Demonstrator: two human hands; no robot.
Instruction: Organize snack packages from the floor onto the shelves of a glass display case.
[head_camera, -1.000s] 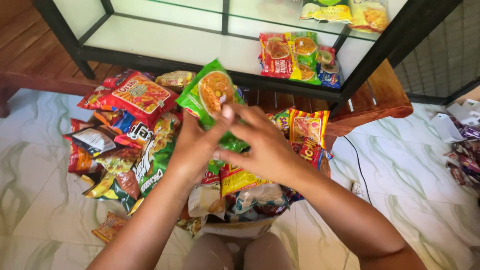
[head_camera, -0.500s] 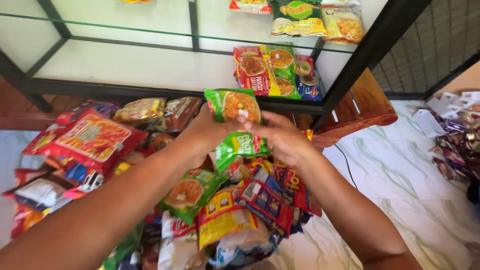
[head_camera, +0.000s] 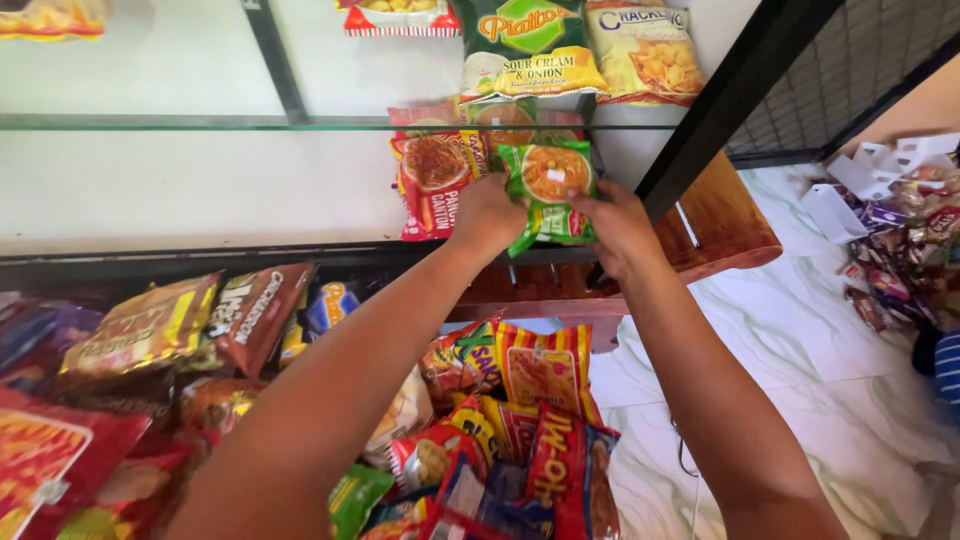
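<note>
Display cabinet (head_camera: 745, 100), one: black frame, glass upper shelf, white lower shelf; top and left end cut off.
Heap of snack packets (head_camera: 250, 400), one, below the cabinet front: count not possible, packets overlapping, partly hidden by both forearms, cut off at bottom and left.
Second scatter of packets and white boxes (head_camera: 890, 230), right of the cabinet: too small to count.
Chip bags (head_camera: 530, 45), three in a row on the cabinet's glass shelf; a fourth far left, mostly cut off.
Red noodle packets (head_camera: 435, 180), on the lower shelf: at least two, stacked, rear ones hidden.
Green noodle packet (head_camera: 548, 190), one, just right of the red ones, at the cabinet's lower shelf; pinched at its left edge by left hand (head_camera: 487, 215), at its right edge by right hand (head_camera: 620, 225), both closed on it.
</note>
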